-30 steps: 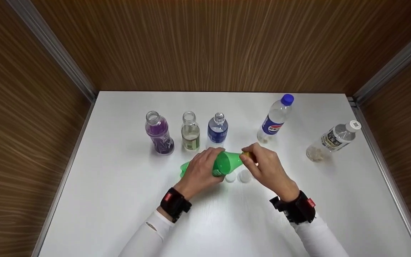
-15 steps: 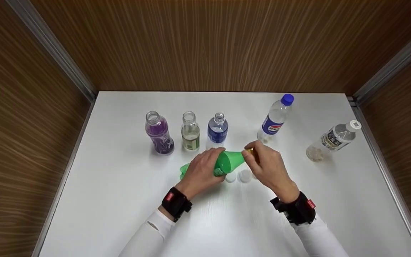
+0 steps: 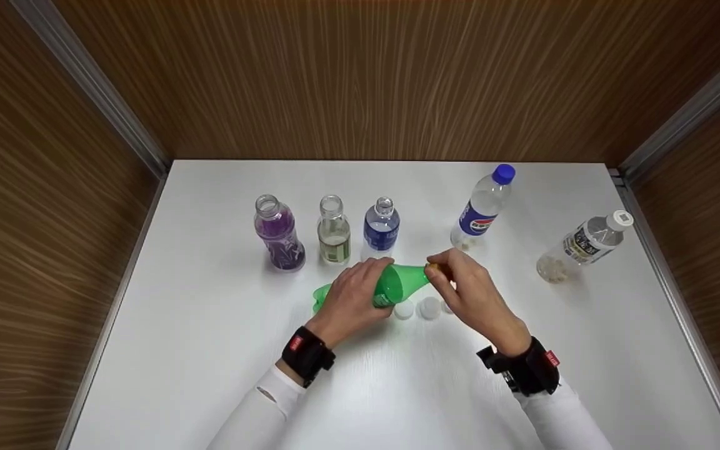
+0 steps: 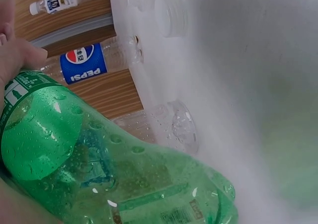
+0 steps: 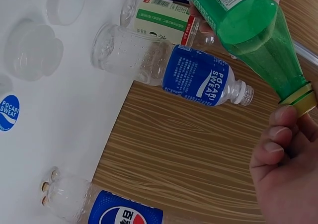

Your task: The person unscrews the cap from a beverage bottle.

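Tilting green bottle (image 3: 397, 284), yellow cap (image 5: 303, 101), beaded inside

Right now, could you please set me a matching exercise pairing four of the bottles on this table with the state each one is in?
Things:
1. green bottle
2. purple bottle
3. Pepsi bottle
4. clear bottle at far right

States:
a. stands upright with a blue cap on
b. held tilted off the table by the left hand, its yellow cap at the right hand's fingertips
c. stands with a white cap on
d. stands open, leftmost of the uncapped row

Pairs: 1-b, 2-d, 3-a, 4-c
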`<act>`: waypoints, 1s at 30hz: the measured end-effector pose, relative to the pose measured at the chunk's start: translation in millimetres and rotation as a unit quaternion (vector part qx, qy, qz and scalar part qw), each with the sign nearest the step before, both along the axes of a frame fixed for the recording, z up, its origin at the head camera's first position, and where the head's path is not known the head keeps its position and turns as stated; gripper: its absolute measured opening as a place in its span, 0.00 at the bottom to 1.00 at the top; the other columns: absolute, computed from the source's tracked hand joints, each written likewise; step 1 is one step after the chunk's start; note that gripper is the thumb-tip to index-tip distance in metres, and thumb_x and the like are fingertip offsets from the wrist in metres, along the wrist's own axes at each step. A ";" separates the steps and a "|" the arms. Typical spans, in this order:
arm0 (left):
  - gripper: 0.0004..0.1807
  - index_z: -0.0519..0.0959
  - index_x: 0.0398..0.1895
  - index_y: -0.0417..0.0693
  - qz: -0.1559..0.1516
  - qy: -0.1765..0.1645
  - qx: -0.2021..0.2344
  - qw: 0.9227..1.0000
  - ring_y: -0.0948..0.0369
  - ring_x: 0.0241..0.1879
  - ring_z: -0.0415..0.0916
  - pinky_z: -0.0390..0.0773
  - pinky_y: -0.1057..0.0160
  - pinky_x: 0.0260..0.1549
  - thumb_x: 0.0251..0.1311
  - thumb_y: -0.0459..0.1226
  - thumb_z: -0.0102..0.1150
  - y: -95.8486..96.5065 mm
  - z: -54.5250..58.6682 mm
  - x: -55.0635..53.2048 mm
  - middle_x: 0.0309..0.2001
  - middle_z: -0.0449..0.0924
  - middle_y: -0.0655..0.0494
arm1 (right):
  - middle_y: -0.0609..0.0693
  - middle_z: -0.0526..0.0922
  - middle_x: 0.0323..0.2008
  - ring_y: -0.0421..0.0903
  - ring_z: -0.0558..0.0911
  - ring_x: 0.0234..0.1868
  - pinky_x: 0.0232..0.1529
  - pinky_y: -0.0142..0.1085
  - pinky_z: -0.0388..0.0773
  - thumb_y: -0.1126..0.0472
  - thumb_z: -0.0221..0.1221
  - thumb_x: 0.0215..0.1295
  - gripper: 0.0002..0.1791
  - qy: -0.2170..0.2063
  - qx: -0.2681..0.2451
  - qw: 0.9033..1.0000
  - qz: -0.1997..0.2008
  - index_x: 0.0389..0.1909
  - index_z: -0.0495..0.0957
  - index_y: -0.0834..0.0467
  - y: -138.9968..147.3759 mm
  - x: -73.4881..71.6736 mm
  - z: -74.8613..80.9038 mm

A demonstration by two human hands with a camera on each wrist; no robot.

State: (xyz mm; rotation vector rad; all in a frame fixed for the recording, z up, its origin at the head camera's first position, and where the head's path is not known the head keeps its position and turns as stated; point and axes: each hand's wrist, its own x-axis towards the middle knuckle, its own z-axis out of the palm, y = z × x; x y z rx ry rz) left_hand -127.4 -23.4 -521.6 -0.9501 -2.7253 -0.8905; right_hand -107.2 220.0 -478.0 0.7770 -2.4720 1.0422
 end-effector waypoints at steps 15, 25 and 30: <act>0.43 0.71 0.68 0.44 -0.022 -0.007 0.020 1.000 0.56 0.50 0.79 0.80 0.54 0.53 0.48 0.41 0.79 -1.0 0.9 -3.2 0.54 0.80 0.50 | 0.49 0.80 0.41 0.41 0.78 0.39 0.40 0.32 0.78 0.66 0.61 0.73 0.11 0.006 0.020 0.999 0.037 0.52 0.75 0.65 4.6 1.1 4.2; 0.42 0.71 0.67 0.44 -0.006 0.018 0.008 1.000 0.55 0.47 0.80 0.82 0.54 0.49 0.48 0.42 0.79 1.7 -0.5 0.1 0.51 0.81 0.50 | 0.44 0.76 0.26 0.39 0.73 0.24 0.24 0.35 0.73 0.62 0.59 0.75 0.06 -0.015 0.017 0.997 -0.078 0.46 0.76 0.61 -3.9 2.6 2.9; 0.45 0.71 0.67 0.44 0.014 0.079 -0.045 0.996 0.53 0.48 0.80 0.82 0.53 0.51 0.45 0.44 0.82 3.0 -0.7 2.1 0.53 0.80 0.50 | 0.42 0.72 0.19 0.38 0.68 0.17 0.19 0.33 0.66 0.60 0.59 0.76 0.06 -0.040 0.018 0.992 -0.118 0.40 0.74 0.59 -6.8 2.3 2.0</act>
